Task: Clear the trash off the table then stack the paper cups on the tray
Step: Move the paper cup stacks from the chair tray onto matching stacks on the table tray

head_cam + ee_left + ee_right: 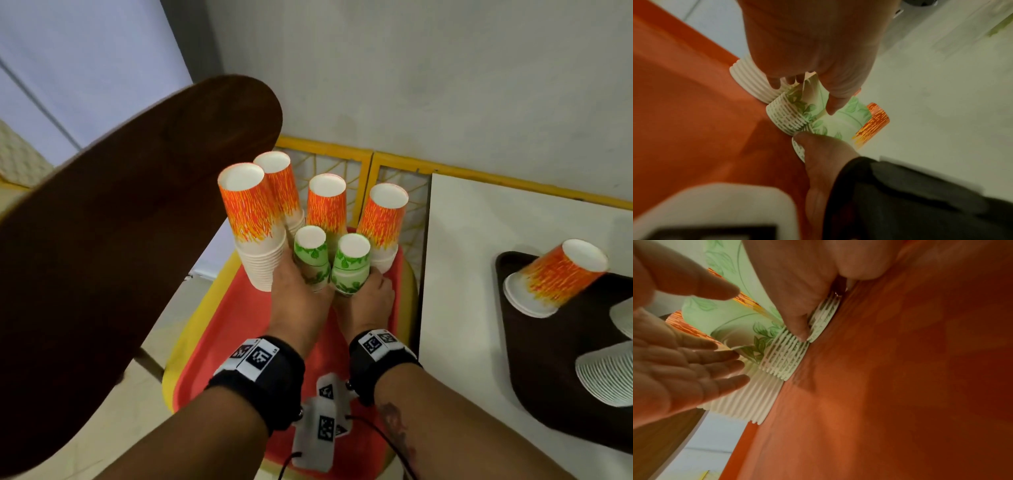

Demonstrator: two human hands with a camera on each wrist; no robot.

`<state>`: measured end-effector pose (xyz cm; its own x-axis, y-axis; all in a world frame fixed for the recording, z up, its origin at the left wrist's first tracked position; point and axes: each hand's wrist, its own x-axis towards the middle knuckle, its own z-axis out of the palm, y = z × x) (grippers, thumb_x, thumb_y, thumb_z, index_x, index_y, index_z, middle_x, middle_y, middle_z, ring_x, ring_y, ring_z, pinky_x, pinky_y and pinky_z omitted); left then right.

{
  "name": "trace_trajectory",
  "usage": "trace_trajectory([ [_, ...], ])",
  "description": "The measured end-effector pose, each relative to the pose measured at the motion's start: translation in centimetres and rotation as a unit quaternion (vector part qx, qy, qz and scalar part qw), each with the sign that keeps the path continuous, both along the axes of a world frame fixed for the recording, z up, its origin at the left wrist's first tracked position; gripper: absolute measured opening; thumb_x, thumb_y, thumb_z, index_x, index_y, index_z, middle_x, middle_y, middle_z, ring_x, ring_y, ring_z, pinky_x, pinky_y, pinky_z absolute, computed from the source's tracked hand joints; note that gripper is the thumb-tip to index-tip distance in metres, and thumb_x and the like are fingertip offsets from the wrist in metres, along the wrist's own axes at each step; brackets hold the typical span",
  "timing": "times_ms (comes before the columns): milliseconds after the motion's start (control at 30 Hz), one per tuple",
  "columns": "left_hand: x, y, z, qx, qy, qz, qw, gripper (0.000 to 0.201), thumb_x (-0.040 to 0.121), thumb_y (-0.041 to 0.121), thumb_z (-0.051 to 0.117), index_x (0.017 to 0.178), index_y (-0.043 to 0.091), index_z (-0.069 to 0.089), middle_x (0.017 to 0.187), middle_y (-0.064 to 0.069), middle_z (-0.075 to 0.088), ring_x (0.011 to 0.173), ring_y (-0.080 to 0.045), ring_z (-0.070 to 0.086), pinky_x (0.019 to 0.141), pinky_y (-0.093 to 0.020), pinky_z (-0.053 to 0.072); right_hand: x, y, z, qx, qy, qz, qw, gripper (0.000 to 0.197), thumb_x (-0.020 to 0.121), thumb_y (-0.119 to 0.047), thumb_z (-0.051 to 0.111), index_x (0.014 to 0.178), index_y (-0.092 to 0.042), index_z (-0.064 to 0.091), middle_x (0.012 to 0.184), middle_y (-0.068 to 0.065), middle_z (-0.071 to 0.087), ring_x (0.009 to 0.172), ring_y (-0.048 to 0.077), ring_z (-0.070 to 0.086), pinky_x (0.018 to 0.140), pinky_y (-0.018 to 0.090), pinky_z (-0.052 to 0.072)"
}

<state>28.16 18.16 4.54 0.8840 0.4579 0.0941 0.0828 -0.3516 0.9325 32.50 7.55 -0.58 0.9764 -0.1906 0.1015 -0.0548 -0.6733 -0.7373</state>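
Note:
A red tray [239, 325] on a yellow chair carries upside-down paper cup stacks: several tall orange-flame ones [250, 212] at the back and two shorter green-leaf ones in front. My left hand [301, 294] holds the base of the left green stack [310, 253], thumb on one side and fingers on the other [777, 82]. My right hand [370, 294] grips the base of the right green stack [351, 263], and its thumb [797, 331] presses on the rims. Both green stacks stand touching each other on the tray [900, 386].
A dark wooden oval board [120, 222] looms at the left, close to the orange stacks. To the right, a white table [462, 274] bears a dark brown tray [548, 359] with a tilted orange cup stack [561, 274] and white cup stacks [606, 377]. A yellow-framed screen [373, 171] stands behind.

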Motion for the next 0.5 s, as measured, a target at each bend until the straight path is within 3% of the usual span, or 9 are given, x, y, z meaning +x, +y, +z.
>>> trace_trajectory([
  [33,0.2,-0.1,-0.7,0.009,0.014,0.009,1.000,0.075,0.066,0.032,0.084,0.133,0.030,0.051,0.124,0.011,0.066,0.118,-0.009,0.064,0.098,-0.037,0.055,-0.1,-0.1,-0.1,-0.003,0.001,0.005,1.000,0.072,0.062,-0.047,0.075,0.117,-0.005,0.056,0.108,0.018,0.059,0.100,0.038,0.054,0.087,0.042,0.042],
  [100,0.6,-0.3,-2.1,-0.003,0.034,0.025,0.999,0.076,0.062,0.034,0.085,0.130,0.030,0.051,0.123,0.005,0.066,0.115,-0.015,0.065,0.097,-0.043,0.056,-0.2,-0.4,-0.5,0.005,-0.005,0.010,1.000,0.066,0.064,-0.039,0.079,0.114,-0.003,0.057,0.107,0.018,0.060,0.099,0.038,0.055,0.087,0.044,0.045],
  [200,0.9,-1.3,-2.5,-0.076,0.031,0.056,0.995,0.066,0.066,0.012,0.087,0.117,0.023,0.048,0.112,0.004,0.067,0.102,-0.011,0.068,0.096,-0.038,0.056,-0.7,-0.8,-0.2,0.039,-0.017,0.019,0.999,0.060,0.066,-0.045,0.074,0.109,-0.007,0.058,0.102,0.013,0.065,0.093,0.036,0.061,0.080,0.045,0.051],
  [267,1.0,-1.6,-2.5,-0.098,0.022,0.058,0.993,0.068,0.066,0.002,0.084,0.118,0.019,0.044,0.110,0.004,0.066,0.098,-0.011,0.068,0.095,-0.037,0.055,-1.3,-1.1,-0.1,0.047,-0.026,0.029,0.998,0.059,0.064,-0.045,0.074,0.107,-0.008,0.058,0.097,0.011,0.067,0.088,0.036,0.063,0.075,0.040,0.051],
  [367,1.8,-1.0,-3.2,-0.078,0.020,0.054,0.995,0.073,0.061,0.022,0.088,0.123,0.020,0.050,0.113,0.000,0.069,0.103,-0.016,0.070,0.093,-0.043,0.058,-1.8,-1.6,-0.1,0.034,-0.038,0.033,0.998,0.059,0.060,-0.040,0.084,0.102,-0.005,0.059,0.090,0.012,0.067,0.081,0.038,0.063,0.069,0.036,0.047],
  [433,2.7,-0.1,-4.5,-0.031,0.033,0.043,0.998,0.075,0.060,0.042,0.089,0.124,0.027,0.054,0.115,0.001,0.069,0.106,-0.019,0.069,0.090,-0.043,0.058,-1.8,-1.9,0.2,0.039,-0.026,0.042,0.998,0.059,0.059,-0.042,0.082,0.101,-0.007,0.059,0.090,0.011,0.069,0.083,0.037,0.065,0.069,0.038,0.052],
  [500,3.3,0.4,-5.6,0.001,0.036,0.028,0.999,0.073,0.062,0.049,0.089,0.125,0.027,0.057,0.116,0.003,0.069,0.108,-0.019,0.068,0.091,-0.043,0.057,-1.9,-2.2,0.5,0.043,-0.015,0.048,0.998,0.059,0.059,-0.043,0.080,0.103,-0.009,0.059,0.092,0.009,0.070,0.085,0.033,0.067,0.070,0.040,0.055],
])
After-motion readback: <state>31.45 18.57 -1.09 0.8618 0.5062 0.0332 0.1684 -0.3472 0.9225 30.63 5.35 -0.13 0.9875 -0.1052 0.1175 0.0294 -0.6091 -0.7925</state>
